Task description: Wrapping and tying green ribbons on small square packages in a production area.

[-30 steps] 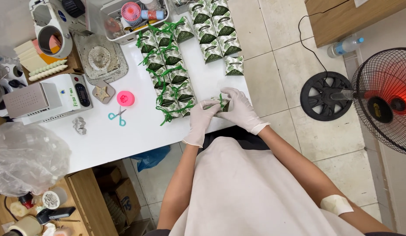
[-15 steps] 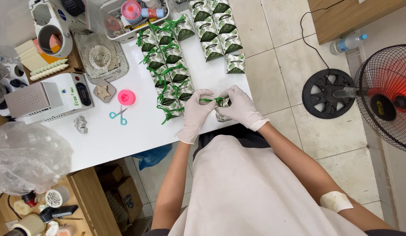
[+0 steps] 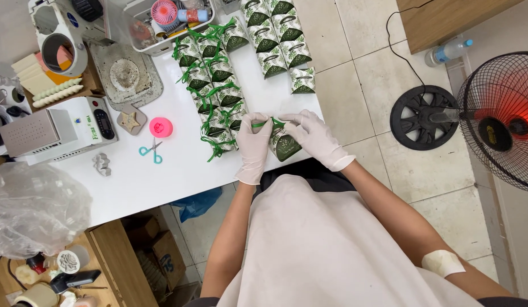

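- Two gloved hands of mine work at the table (image 3: pixel 179 170) edge; every place below is told from the box (image 3: pixel 287 145) between them.
- Far left of the box: a white machine (image 3: pixel 59 128), then scissors (image 3: pixel 152 152) and a pink mould (image 3: pixel 160 127).
- Just left: a row of ribboned boxes (image 3: pixel 215 96).
- My left hand (image 3: pixel 254 145) pinches the green ribbon (image 3: pixel 265 122) on the box top.
- My right hand (image 3: pixel 315 136) pinches the ribbon's other end; since a second ago both hands have closed in tighter, so I judge the bow nearly tied.
- Far right, on the floor: a fan (image 3: pixel 497 119).
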